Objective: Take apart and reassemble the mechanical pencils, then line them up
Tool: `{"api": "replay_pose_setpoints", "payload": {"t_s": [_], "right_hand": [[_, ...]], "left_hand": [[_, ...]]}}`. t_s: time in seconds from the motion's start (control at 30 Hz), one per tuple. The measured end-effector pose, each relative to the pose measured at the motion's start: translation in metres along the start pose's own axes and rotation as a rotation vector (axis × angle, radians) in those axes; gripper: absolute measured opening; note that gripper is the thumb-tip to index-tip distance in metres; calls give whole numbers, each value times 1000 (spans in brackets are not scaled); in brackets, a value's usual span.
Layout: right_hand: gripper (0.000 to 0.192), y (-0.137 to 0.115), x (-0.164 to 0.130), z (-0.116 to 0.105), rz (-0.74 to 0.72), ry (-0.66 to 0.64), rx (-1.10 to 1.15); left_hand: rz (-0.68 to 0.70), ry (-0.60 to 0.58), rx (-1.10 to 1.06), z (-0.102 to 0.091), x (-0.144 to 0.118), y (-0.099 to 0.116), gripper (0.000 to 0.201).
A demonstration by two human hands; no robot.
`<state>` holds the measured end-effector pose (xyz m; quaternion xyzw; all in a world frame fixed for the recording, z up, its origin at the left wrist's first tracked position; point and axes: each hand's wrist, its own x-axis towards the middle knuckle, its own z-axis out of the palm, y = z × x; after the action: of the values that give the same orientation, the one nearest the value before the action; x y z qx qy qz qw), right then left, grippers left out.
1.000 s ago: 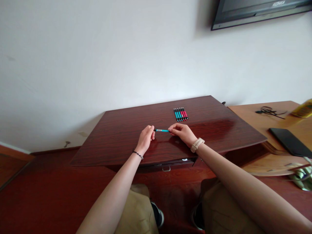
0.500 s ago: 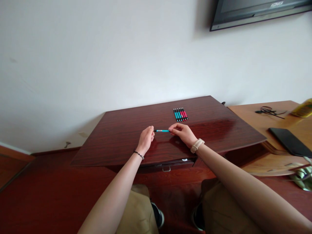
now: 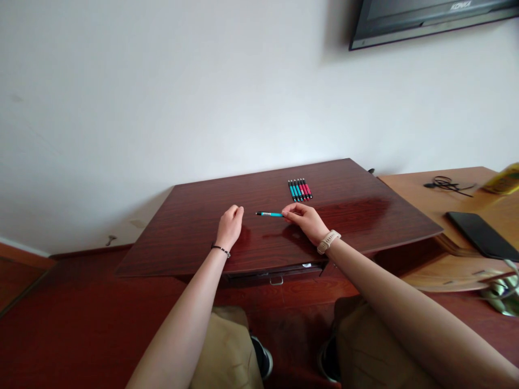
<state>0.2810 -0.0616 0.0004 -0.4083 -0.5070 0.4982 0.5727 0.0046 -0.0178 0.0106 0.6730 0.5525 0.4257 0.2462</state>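
1. We held a teal pen [image 3: 269, 214] by its right end, pinched in the fingertips [image 3: 286, 214] of our right hand [image 3: 306, 222], so that the hand was closed on the pen
2. The pen lay level, pointing left, its dark tip free in the air just above the table [image 3: 194, 227]
3. Our left hand [image 3: 230, 226] rested on the table to the left of the pen, well clear of its tip, and touched no part of it
4. That hand's fingers were curled in loosely, and we could see nothing held in them
5. A thin dark band [image 3: 221, 249] sat on the left wrist, and a pale watch [image 3: 328, 241] on the right
6. A row of pens [image 3: 300, 189], some teal and some red, lay side by side farther back on the table, beyond the right hand and apart from it
7. The table was dark red wood with a glossy top, and a drawer handle [image 3: 277, 280] showed under its near edge
8. To the right stood a lighter desk [image 3: 409, 186], bearing a black cable [image 3: 445, 185] and a flat black device [image 3: 482, 234]
9. A screen [image 3: 421, 19] hung on the white wall at the upper right
10. Our knees in tan trousers [image 3: 227, 346] showed below the table, above a red floor
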Motion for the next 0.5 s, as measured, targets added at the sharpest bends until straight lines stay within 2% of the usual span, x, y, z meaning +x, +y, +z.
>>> {"api": "replay_pose_setpoints", "payload": {"t_s": [0.1,0.2,0.33,0.5], "right_hand": [[41,0,0,0,6,-1,5],[41,1,0,0,5,-2,0],[40,2,0,-1,1,-6,-6],[40,1,-1,-1,-1,-18,-32]], "left_hand": [[33,67,363,-19,4,-4,17],[73,91,513,-36,8,-12,6],[130,65,644,-51,13,-22,10],[187,-22,737,-55,15,-23,15]]}}
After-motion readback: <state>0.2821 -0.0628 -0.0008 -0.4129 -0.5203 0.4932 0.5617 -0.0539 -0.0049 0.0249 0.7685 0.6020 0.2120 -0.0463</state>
